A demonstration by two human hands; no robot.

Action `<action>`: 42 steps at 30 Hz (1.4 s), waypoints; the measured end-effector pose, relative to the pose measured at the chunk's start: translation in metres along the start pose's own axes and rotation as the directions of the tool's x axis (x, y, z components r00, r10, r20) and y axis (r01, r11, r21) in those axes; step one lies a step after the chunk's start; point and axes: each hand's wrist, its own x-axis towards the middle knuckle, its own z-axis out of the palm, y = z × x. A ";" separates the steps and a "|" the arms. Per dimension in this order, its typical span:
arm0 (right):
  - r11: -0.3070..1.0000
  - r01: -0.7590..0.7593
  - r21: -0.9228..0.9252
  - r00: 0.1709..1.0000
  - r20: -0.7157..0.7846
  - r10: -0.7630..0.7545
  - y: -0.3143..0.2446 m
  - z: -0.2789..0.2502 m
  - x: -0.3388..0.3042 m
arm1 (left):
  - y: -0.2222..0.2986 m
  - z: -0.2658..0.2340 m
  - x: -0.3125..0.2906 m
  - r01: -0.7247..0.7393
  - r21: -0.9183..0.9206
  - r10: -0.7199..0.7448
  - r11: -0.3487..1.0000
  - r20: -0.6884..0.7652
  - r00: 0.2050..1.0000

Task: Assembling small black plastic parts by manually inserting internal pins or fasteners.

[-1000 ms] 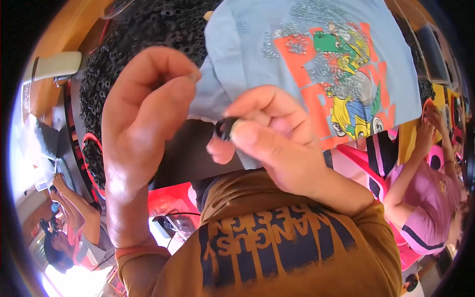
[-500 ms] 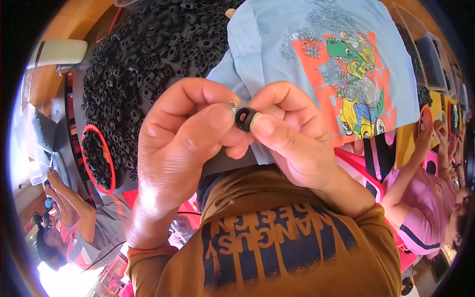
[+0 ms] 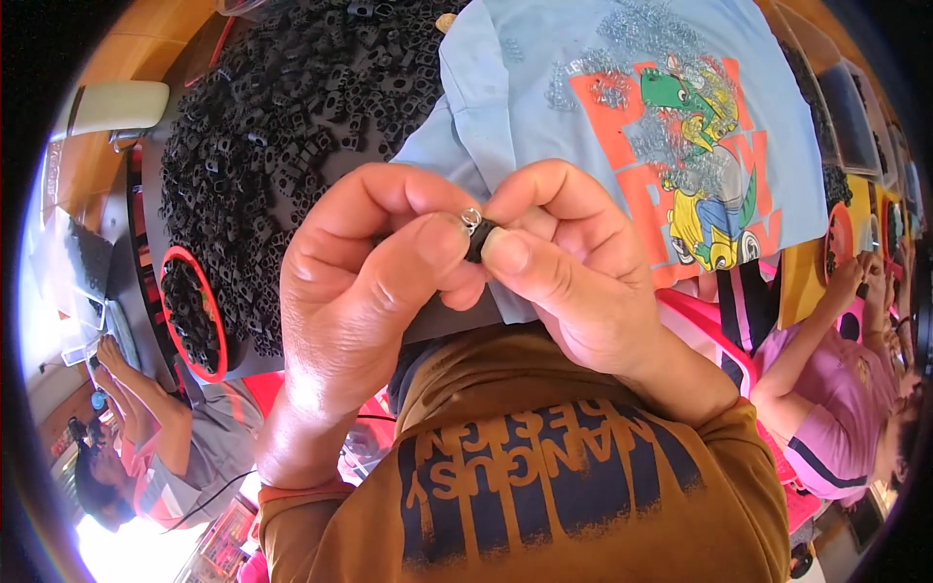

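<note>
My left hand (image 3: 364, 262) pinches a small shiny metal spring (image 3: 471, 218) between thumb and forefinger. Opposite it, the thumb and forefinger of my right hand (image 3: 583, 272) grip a small black plastic piece (image 3: 477, 245), mostly covered by the fingertips. The spring sits right against the upper side of the black piece; whether it is partly inside cannot be made out. Under and beyond my hands lies a light blue printed cloth (image 3: 787, 165), on which many loose metal springs (image 3: 646, 39) are scattered.
A big heap of black plastic pieces (image 3: 262, 146) covers the dark table at the left. A red-rimmed basket (image 3: 224, 335) of black pieces stands at its near left edge. Other people work on both sides, one in a grey top (image 3: 219, 437), another in a pink shirt (image 3: 826, 398).
The spring and the black piece have come together, and the black piece has turned so its hole no longer shows. My left hand has shifted slightly right.
</note>
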 end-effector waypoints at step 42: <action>0.992 -0.086 -0.092 0.996 0.025 0.088 -0.005 -0.002 -0.001 | 0.007 -0.008 -0.012 -0.213 0.612 0.243 0.762 0.034 0.969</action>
